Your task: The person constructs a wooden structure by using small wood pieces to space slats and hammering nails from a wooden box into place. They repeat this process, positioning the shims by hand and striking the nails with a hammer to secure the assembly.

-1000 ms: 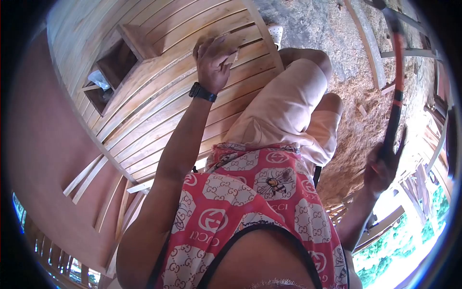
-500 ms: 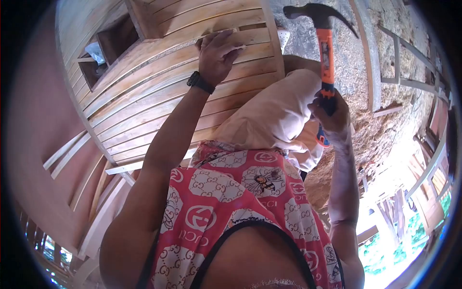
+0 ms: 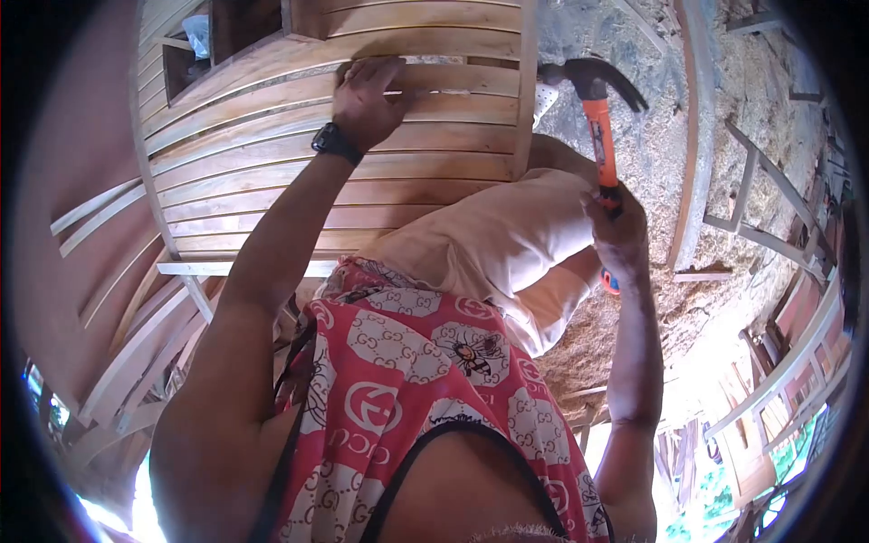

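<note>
My right hand point(image 3: 620, 226) is wrapped round the lower grip of a claw hammer point(image 3: 599, 145). The hammer has an orange and black handle and a dark head, raised upright with its claw to the right. My left hand point(image 3: 369, 104) rests on the wooden slats point(image 3: 335, 190) of a long panel, its fingers laid over a slat beside a narrow gap. A black watch point(image 3: 337, 142) is on that wrist. What lies under the left fingertips is hidden.
A dark opening point(image 3: 244, 32) with a bluish plastic bag point(image 3: 196, 36) interrupts the panel at upper left. My bent leg point(image 3: 507, 231) lies along the panel's right end. Wooden frames point(image 3: 778, 195) and a long board point(image 3: 692, 136) stand on the rough ground at right.
The hammer and right hand have come slightly lower in view. My left hand appears further left along the slats. The whole view has turned a little.
</note>
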A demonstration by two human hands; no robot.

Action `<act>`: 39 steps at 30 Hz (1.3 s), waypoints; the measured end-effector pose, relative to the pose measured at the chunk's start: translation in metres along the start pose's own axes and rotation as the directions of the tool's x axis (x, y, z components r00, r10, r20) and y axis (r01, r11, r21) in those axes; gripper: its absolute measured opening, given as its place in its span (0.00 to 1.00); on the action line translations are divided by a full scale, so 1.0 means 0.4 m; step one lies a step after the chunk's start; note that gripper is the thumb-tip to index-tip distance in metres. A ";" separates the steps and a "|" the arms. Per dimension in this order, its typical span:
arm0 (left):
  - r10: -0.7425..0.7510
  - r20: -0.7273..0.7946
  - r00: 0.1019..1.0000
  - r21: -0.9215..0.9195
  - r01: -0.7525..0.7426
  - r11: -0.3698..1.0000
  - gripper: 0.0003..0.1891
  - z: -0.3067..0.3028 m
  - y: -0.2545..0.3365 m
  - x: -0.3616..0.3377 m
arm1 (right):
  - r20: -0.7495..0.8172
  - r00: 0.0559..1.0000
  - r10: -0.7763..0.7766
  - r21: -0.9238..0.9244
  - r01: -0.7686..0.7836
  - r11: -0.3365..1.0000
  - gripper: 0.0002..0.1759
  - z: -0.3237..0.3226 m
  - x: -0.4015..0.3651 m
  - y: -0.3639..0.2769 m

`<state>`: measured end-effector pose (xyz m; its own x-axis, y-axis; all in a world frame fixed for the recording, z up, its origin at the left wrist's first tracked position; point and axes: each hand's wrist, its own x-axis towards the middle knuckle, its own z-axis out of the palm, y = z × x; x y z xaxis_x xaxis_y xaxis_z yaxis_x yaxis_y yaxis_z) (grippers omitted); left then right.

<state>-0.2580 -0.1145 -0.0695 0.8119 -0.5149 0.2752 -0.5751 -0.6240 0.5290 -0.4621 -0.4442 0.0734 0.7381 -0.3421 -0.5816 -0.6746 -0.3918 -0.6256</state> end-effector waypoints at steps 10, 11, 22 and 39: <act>-0.003 -0.060 0.998 0.094 0.008 0.996 0.22 0.016 -0.020 -0.007 | 0.145 0.989 0.007 0.137 -0.028 0.990 0.12 0.093 -0.003 -0.086; -0.015 -0.050 0.999 0.096 0.020 0.995 0.22 0.015 -0.020 -0.008 | 0.128 0.991 -0.030 0.120 0.015 0.993 0.12 0.096 0.001 -0.081; 0.013 -0.064 0.998 0.145 -0.003 0.989 0.20 0.010 -0.009 -0.009 | 0.106 0.994 -0.002 0.132 -0.013 0.991 0.12 0.099 -0.002 -0.076; 0.148 0.079 0.986 -0.029 -0.146 0.989 0.22 0.039 0.019 0.022 | 0.183 0.983 0.008 0.136 -0.033 0.990 0.11 0.086 -0.002 -0.078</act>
<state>-0.2570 -0.1330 -0.0756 0.7072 -0.6465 0.2862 -0.6845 -0.5247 0.5061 -0.4422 -0.4024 0.0756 0.7179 -0.1831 -0.6717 -0.6942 -0.2603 -0.6710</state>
